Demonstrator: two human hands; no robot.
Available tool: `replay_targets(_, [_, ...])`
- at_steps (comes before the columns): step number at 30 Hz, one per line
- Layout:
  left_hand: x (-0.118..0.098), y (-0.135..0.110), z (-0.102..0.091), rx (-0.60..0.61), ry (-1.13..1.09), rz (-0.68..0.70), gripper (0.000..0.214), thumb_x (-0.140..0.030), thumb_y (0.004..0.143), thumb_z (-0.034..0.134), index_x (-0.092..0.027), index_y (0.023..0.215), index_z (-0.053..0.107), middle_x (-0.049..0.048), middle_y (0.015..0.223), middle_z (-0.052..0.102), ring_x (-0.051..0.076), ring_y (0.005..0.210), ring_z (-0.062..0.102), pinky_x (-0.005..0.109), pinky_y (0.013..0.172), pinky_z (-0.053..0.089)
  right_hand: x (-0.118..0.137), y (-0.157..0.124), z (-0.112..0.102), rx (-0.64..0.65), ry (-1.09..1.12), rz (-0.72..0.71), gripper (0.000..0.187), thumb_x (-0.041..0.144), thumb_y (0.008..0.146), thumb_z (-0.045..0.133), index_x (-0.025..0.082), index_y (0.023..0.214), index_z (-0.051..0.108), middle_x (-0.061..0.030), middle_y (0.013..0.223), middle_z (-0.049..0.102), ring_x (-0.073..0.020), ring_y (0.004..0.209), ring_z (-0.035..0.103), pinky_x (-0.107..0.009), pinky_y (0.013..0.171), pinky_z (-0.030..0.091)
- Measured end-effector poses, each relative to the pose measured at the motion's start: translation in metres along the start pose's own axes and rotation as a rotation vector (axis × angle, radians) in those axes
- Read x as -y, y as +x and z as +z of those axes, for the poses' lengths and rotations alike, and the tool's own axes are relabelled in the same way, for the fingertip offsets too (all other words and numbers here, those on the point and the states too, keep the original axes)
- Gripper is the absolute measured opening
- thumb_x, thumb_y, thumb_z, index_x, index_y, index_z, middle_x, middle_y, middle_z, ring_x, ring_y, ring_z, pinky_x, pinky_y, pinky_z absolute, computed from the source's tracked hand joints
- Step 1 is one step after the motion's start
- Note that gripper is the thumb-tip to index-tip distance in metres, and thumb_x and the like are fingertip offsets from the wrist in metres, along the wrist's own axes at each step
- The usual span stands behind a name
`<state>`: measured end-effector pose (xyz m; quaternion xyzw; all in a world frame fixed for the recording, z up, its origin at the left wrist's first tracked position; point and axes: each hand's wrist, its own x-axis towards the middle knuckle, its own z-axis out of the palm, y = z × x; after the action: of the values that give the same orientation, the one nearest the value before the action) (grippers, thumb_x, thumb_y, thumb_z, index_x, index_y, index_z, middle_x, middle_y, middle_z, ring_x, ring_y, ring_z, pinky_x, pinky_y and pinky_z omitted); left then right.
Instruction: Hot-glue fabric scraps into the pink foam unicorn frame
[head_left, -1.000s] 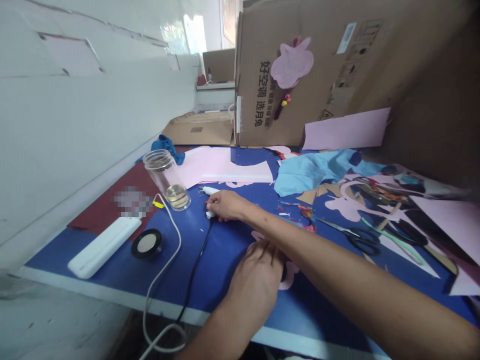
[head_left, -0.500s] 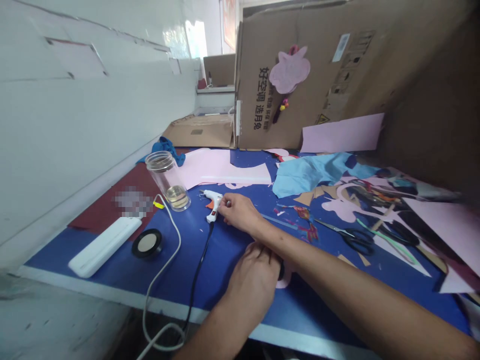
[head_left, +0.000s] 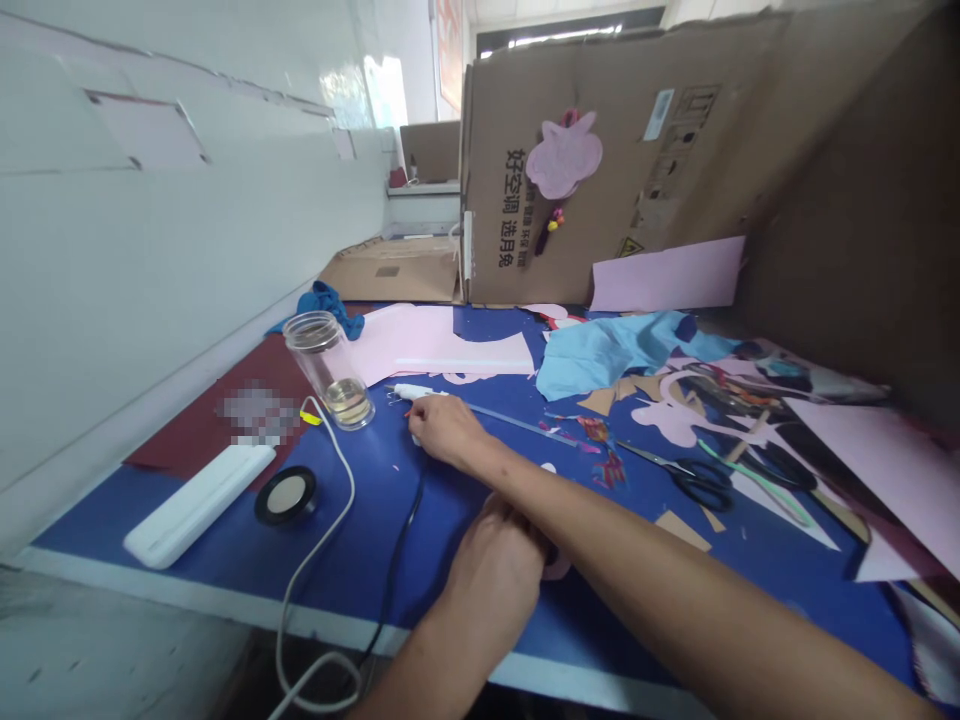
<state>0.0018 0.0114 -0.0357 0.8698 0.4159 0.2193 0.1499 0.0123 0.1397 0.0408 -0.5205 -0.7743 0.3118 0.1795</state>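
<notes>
My right hand (head_left: 448,430) is wrapped around the handle of a white hot glue gun (head_left: 414,391), which lies over the blue table with its nozzle towards the left. A long translucent glue stick (head_left: 517,424) runs out behind it. My left hand (head_left: 501,548) is closed low on the table, its fingers partly hidden beneath my right forearm. From under it shows the edge of a pink cut-out piece (head_left: 558,567), with something dark by it. Left of the gun stands a clear glass jar (head_left: 330,370) with a little yellowish liquid.
A white power bank-like block (head_left: 199,508), a black round tape roll (head_left: 286,495) and a white cable (head_left: 319,545) lie to the left. Black-handled scissors (head_left: 701,482), paper scraps and a light blue cloth (head_left: 607,350) lie to the right. A large cardboard box (head_left: 637,150) stands behind.
My right hand has closed further round the glue gun's handle, and the gun has turned slightly. The left hand keeps its place on the table. The whole view has shifted a little.
</notes>
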Motion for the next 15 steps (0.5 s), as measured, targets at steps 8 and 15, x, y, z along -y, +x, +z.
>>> replay_targets(8, [-0.005,-0.004,-0.016,0.006,-0.079,0.020,0.057,-0.008,0.091,0.060,-0.018,0.147,0.064,0.0104,0.151,0.068,0.029,0.141,0.062,0.045,0.125,0.048,-0.005,-0.009,-0.001,-0.113,0.161,0.029,0.036,0.038,0.105,0.070,0.020,0.136,0.067,-0.0113,0.138,0.068,-0.0267,0.114,0.071,-0.048,0.095,0.062])
replay_targets(15, [-0.005,-0.001,-0.011,0.039,-0.144,-0.054,0.064,-0.007,0.085,0.065,-0.019,0.148,0.063,0.0098,0.154,0.066,0.030,0.143,0.060,0.046,0.127,0.046,-0.004,-0.023,-0.003,-0.269,0.301,0.095,0.004,0.027,0.098,0.065,0.026,0.097,0.069,0.0031,0.082,0.071,-0.0191,0.078,0.066,-0.034,0.075,0.052])
